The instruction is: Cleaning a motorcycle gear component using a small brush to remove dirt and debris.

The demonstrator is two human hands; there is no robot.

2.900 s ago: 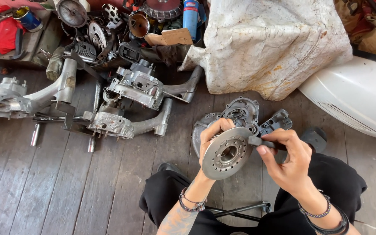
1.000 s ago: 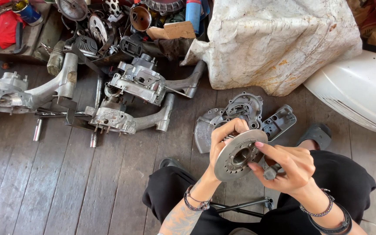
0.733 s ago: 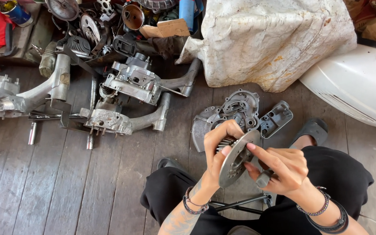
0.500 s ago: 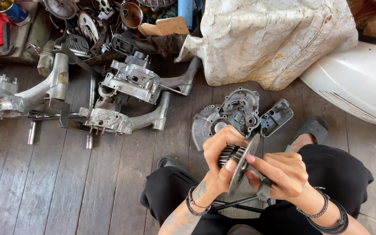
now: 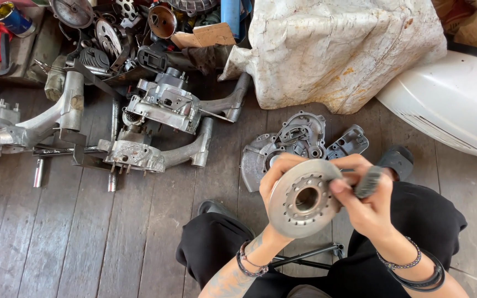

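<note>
Bare wooden floor (image 5: 84,237) lies open to the person's left, wide enough for a hand to sweep through. Straight ahead, the grey cover plates (image 5: 299,140) sit just beyond the hands. Further left, the engine casings (image 5: 161,127) and long metal arms (image 5: 34,124) block the way. A white sack (image 5: 338,49) and a white body panel (image 5: 454,110) wall off the far right.

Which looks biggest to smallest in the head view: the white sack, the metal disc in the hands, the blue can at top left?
1. White sack, by far the largest.
2. Metal disc, though it is held nearer the camera, which inflates it.
3. Blue can, smallest and partly cut off by the frame.
</note>
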